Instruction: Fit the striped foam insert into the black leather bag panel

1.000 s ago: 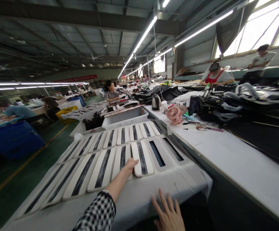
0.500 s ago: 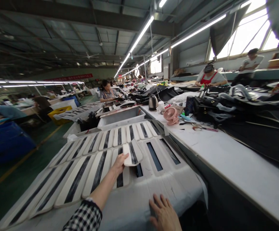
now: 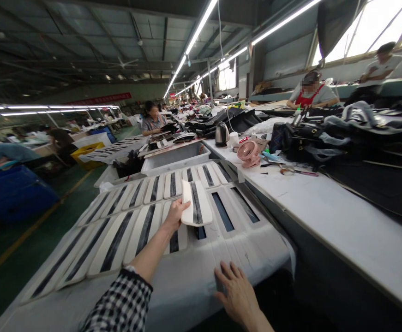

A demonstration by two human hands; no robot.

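Left hand (image 3: pixel 176 215) pinched on the left edge of one pale, dark-striped panel (image 3: pixel 205 207), held tilted above the grey-covered worktop (image 3: pixel 204 256), a dark slot (image 3: pixel 201 233) showing just below it. Step in hand, by my reading: handling this single panel clear of its row. Right hand (image 3: pixel 237 293) unoccupied, fingers spread, palm down at the near edge; firm contact uncertain. Next move likely calls for a steady edge grip, clear of the neighbouring panels (image 3: pixel 143 230).
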